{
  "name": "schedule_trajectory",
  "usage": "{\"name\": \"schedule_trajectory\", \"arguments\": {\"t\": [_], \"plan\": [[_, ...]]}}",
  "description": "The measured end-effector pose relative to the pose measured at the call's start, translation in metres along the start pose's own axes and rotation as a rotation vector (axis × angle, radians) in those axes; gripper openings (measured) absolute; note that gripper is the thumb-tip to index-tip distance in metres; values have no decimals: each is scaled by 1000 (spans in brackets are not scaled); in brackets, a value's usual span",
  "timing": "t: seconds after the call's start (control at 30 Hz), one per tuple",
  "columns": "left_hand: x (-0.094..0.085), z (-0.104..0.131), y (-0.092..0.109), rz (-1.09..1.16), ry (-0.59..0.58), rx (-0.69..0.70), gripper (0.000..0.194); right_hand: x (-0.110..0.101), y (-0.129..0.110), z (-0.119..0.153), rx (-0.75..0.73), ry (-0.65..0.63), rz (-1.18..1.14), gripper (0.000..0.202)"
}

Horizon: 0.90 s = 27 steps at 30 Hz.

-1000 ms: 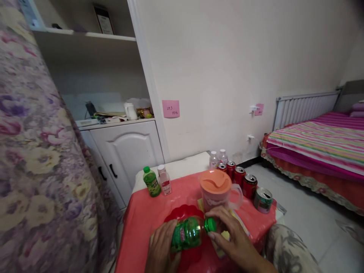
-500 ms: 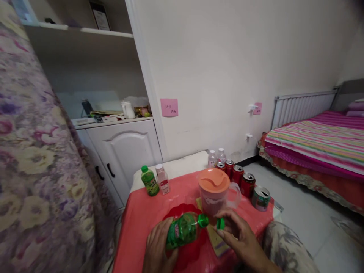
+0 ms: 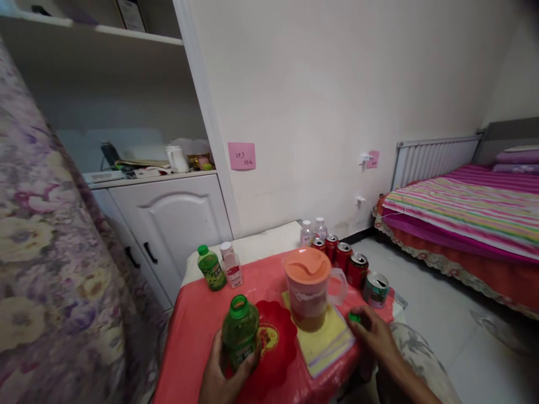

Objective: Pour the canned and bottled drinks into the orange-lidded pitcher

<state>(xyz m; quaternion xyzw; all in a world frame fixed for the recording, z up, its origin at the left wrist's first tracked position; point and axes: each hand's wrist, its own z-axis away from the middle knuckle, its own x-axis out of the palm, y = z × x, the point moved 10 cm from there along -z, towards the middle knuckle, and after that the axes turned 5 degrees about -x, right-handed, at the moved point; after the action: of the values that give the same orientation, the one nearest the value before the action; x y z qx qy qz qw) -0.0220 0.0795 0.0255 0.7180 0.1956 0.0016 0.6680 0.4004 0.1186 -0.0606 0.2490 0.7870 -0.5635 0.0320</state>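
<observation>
Green and uncapped, a bottle (image 3: 241,330) is clasped mouth-up, likely against spills, in the left hand (image 3: 224,377), the right hand (image 3: 375,332) pinching a cap (image 3: 355,318) near the right edge of the table (image 3: 191,331).

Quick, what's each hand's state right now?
Left hand: closed around an uncapped, translucent green plastic bottle.
Right hand: fingers closed on a small green plastic cap.
</observation>
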Motion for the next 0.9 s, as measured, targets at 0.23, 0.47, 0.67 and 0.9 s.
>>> {"name": "schedule_trajectory", "arguments": {"t": [0.23, 0.47, 0.67, 0.9], "plan": [[8, -3, -9, 27, -33, 15, 76, 8, 7, -6, -30, 11, 57, 15], [19, -5, -14, 107, -57, -16, 84, 6, 17, -2, -54, 14, 62, 23], [24, -6, -8, 80, -101, 22, 75, -9, 2, 5, -49, 27, -7, 32], [26, -7, -1, 91, -125, 48, 74, -15, -46, -12, 60, -13, -287, 44]]}}
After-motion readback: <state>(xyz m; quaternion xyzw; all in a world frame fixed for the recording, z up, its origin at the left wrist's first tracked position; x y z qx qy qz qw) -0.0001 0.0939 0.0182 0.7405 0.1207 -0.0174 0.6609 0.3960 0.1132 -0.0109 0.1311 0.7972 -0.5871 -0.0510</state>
